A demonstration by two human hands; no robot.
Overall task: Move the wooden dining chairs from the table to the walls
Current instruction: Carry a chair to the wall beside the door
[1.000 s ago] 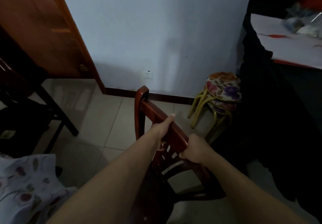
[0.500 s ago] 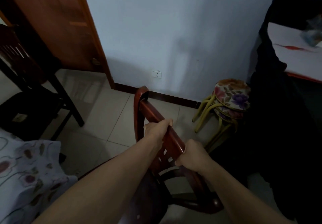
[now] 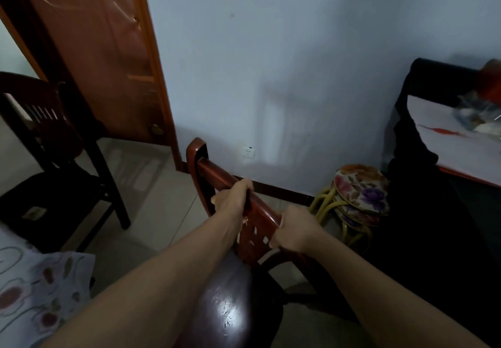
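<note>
I am gripping the glossy reddish wooden chair (image 3: 217,174) by its curved top rail, my left hand (image 3: 233,201) and right hand (image 3: 295,229) both wrapped around it, near the pale wall (image 3: 271,63). 2 stacked floral stools (image 3: 360,193) are standing just beyond.

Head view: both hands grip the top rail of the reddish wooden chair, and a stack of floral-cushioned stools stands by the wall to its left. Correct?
Not quite. In the head view the left hand and right hand do grip the top rail of the reddish wooden chair, but the stack of floral-cushioned stools stands by the wall to its right, not its left.
</note>
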